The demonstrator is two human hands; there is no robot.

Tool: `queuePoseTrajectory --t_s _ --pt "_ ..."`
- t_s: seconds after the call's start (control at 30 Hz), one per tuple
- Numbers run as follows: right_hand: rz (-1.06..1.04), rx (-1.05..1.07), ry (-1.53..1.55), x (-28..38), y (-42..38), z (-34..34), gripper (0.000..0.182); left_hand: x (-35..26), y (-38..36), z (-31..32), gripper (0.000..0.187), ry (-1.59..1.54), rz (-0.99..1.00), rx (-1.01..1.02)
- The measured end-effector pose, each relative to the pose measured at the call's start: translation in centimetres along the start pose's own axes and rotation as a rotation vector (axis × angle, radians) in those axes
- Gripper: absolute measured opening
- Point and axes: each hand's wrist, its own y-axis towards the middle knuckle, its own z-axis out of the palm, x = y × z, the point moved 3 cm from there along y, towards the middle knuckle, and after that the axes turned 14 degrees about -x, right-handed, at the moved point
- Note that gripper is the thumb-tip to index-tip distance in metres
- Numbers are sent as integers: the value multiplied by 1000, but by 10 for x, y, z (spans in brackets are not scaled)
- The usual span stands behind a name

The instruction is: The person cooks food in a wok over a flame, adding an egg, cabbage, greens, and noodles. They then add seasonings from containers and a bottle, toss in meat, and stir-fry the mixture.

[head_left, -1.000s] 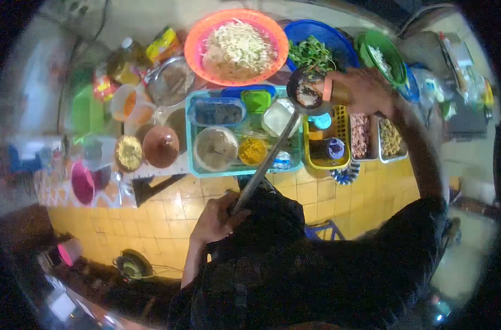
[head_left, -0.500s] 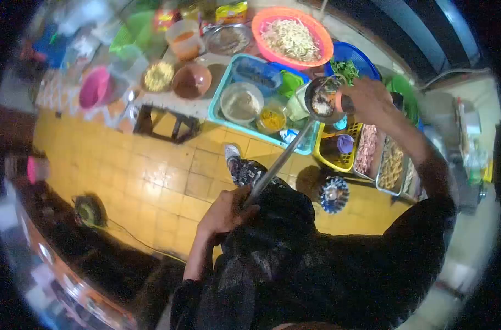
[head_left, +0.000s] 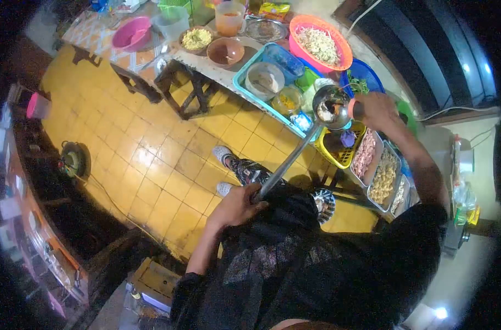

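My left hand [head_left: 237, 208] is wrapped around the end of a long-handled metal ladle [head_left: 292, 159], which slants up to the right. White, orange and dark bits of food [head_left: 328, 111] lie in its bowl. My right hand [head_left: 378, 111] is closed around a small orange-ended object [head_left: 357, 109] at the ladle's rim; the fingers hide most of it, and I cannot tell its kind. Below the ladle bowl is a yellow basket [head_left: 337, 158] with a purple item [head_left: 348, 138]. Left of the bowl stands a jar of yellow food [head_left: 287, 100] in a light-blue tray [head_left: 240, 77].
An orange basket of shredded vegetables [head_left: 318, 47] and a blue basket of greens [head_left: 366, 80] stand behind. Trays of pink meat [head_left: 365, 157] and tan pieces [head_left: 383, 179] are at right. Bowls and a pink basin [head_left: 131, 36] occupy the left table. A patterned bowl [head_left: 325, 204] sits lower down.
The view has turned, so the tables and floor appear shifted, and a second shoe shows. Both hands keep their holds, with the ladle bowl and orange-ended object still close together.
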Motion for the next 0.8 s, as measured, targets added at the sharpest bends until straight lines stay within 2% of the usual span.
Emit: queuePoseTrajectory --t_s 0.1,0.17,0.2,0.27,0.3,0.33,0.37,0.4,0.43,0.47,0.53,0.57,0.63,0.67,0.73,0.77,0.8 --pt "-20 -39 -35 -2 -10 11 32 -4 0 -2 38 -2 -8 12" --pt "81 18 -33 -11 -17 21 43 -7 -1 1 38 17 -4 32" --pt "98 20 -29 -12 -27 23 43 -6 -2 1 39 13 -27 22" --pt "159 -179 187 -15 -47 25 57 1 0 4 39 24 -39 28" --pt "188 -191 260 -40 -50 60 79 11 0 8 38 -6 -42 -6" --pt "216 -192 263 -43 -55 72 79 17 1 11 37 -38 -42 -39" --pt "378 -197 422 -49 -63 82 79 18 1 13 37 -24 -28 -15" --pt "542 -202 583 -55 -73 98 79 20 0 14 35 -21 -95 -26" --pt "627 -406 667 -64 -86 133 82 17 5 14 33 11 -143 -14" --pt "668 -418 673 -67 -85 169 82 7 4 13 33 36 -125 16" --pt "727 -603 794 -78 -78 236 72 -18 5 10 18 -52 -267 -31" --pt "768 -700 843 -84 -87 262 68 -18 6 15 15 -26 -251 -61" --pt "765 -746 1156 -74 -116 262 58 -34 9 22 13 3 -243 -19" --pt "695 -697 1425 -54 -119 241 54 -39 11 23 11 -1 -256 -38" --pt "546 -873 1126 -49 -125 241 58 -35 16 34 10 -22 -294 -44" --pt "766 -541 1209 -51 -131 240 63 -39 19 40 10 -30 -272 -56" --pt "824 -462 885 -59 -135 250 57 -47 24 50 12 -36 -257 -68"
